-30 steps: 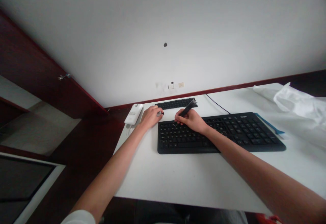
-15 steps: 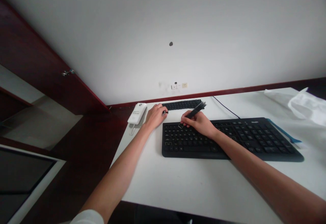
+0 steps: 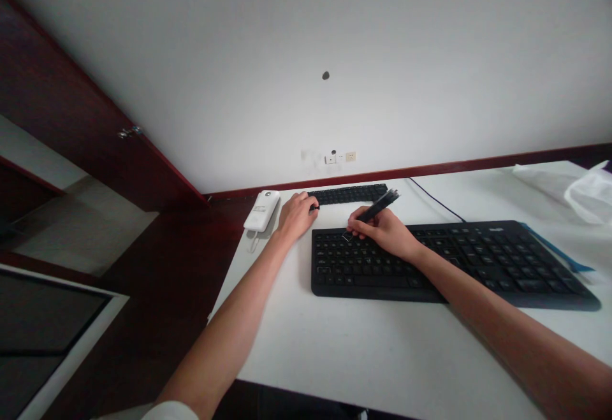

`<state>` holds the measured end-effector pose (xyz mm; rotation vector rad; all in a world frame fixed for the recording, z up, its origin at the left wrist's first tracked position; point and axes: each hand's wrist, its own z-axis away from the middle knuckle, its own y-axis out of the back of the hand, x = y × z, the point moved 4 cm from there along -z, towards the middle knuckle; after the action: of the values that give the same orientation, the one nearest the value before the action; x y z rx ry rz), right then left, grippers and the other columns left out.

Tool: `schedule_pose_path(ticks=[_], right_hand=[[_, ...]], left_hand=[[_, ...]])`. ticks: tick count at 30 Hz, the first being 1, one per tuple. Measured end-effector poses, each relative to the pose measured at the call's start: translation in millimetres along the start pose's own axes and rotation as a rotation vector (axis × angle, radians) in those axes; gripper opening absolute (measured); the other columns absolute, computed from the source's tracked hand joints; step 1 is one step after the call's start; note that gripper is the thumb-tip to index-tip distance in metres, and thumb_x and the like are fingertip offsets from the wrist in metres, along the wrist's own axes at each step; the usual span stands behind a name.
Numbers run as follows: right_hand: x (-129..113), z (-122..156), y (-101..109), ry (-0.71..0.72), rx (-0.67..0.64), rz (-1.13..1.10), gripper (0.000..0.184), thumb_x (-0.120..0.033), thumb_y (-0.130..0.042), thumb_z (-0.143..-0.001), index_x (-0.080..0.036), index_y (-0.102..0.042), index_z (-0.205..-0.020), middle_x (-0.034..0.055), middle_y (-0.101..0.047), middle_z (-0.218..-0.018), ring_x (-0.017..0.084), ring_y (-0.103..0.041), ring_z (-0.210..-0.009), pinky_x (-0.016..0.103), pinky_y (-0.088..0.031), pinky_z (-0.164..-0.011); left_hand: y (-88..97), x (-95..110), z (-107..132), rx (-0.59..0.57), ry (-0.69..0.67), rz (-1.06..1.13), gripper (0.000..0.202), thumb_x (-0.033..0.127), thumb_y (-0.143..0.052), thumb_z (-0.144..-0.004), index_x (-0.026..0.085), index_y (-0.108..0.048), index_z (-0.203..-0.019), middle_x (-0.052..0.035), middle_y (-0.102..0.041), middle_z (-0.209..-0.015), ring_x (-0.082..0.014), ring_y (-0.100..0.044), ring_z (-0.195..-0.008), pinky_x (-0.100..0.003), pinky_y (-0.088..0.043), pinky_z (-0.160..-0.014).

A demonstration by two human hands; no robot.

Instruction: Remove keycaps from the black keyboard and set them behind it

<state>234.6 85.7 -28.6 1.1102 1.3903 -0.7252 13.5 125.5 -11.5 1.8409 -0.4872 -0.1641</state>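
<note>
A black keyboard (image 3: pixel 382 280) lies on the white table (image 3: pixel 363 343). Above its upper left keys, my right hand (image 3: pixel 385 230) is closed around a slim black keycap puller (image 3: pixel 375 208). Thin wire loops at the puller's lower end reach the keys; its far end looks bristly. My left hand (image 3: pixel 297 215) rests on the table just beyond the keyboard's left corner, fingers curled, with a small black piece, seemingly a keycap (image 3: pixel 313 207), at the fingertips. Beside that hand, a band of black keys (image 3: pixel 354 194) runs along the back edge; whether they are loose I cannot tell.
At the table's left edge lies a white power bank (image 3: pixel 262 211) with a short cable. A crumpled white plastic bag (image 3: pixel 588 194) lies at the back right. A blue strip (image 3: pixel 559 251) pokes out behind the keyboard. The keyboard's cord (image 3: pixel 437 200) runs toward the wall.
The view has shifted slightly, so the table's contents appear a little further right. Both hands keep nearly the same places, the puller still at the upper left keys.
</note>
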Motion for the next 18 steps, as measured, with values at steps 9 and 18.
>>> schedule_pose_path(ticks=[9, 18], right_hand=[[0.2, 0.5, 0.4, 0.003, 0.004, 0.012, 0.028, -0.047, -0.071, -0.088, -0.019, -0.070, -0.090, 0.0051, -0.075, -0.082, 0.020, -0.067, -0.069, 0.035, -0.057, -0.067], [-1.8, 0.7, -0.2, -0.006, 0.008, 0.007, 0.026, -0.046, -0.070, -0.089, -0.020, -0.069, -0.088, 0.0055, -0.075, -0.083, 0.020, -0.067, -0.069, 0.036, -0.058, -0.067]], left_hand=[[1.1, -0.9, -0.1, -0.004, -0.006, -0.043, 0.009, 0.021, -0.066, -0.092, 0.026, -0.069, -0.099, -0.0055, -0.063, -0.102, -0.0243, -0.056, -0.103, -0.035, -0.046, -0.088], [-0.4, -3.8, -0.1, 0.005, 0.007, -0.014, 0.010, 0.021, -0.065, -0.092, 0.027, -0.069, -0.099, -0.0052, -0.063, -0.102, -0.0248, -0.056, -0.104, -0.037, -0.046, -0.090]])
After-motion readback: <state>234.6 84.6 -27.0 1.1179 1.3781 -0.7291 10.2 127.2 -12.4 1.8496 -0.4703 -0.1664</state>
